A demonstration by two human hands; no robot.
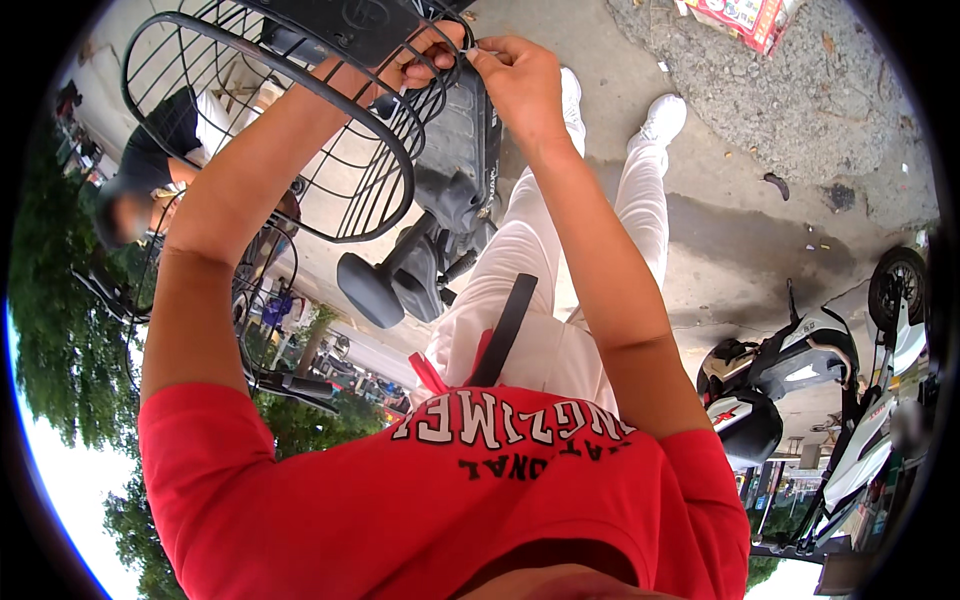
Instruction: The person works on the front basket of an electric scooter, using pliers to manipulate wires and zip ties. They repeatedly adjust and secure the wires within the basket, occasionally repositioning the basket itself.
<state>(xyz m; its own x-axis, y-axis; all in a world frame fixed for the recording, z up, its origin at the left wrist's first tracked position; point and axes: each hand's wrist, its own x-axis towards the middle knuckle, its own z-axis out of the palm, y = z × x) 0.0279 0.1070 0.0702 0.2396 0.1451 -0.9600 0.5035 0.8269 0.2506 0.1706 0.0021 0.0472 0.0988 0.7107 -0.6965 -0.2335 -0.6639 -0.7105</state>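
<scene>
At the top centre of the frame, both of the person's hands are meeting at the edge of a black wire basket (409, 180), which is filling the upper left. The left hand (432, 58) is sitting among the basket's wires with its fingers curling inward; I cannot tell whether they are closing on anything. The right hand (520, 85) is bringing thumb and forefinger nearly together just beside it, at a small whitish piece; how firmly it is being held is too small to tell. Below the hands, the dark grey scooter body (458, 140) is standing near the person's white trousers (520, 240). The person is wearing a red T-shirt (450, 520), and a white shoe (662, 120) is resting on the concrete ground (740, 220). A red-and-white package (740, 18) is lying at the upper right, a white-and-black motorcycle (800, 365) is standing at the lower right, and another person in a dark top (160, 140) is appearing beyond the basket at the left.
</scene>
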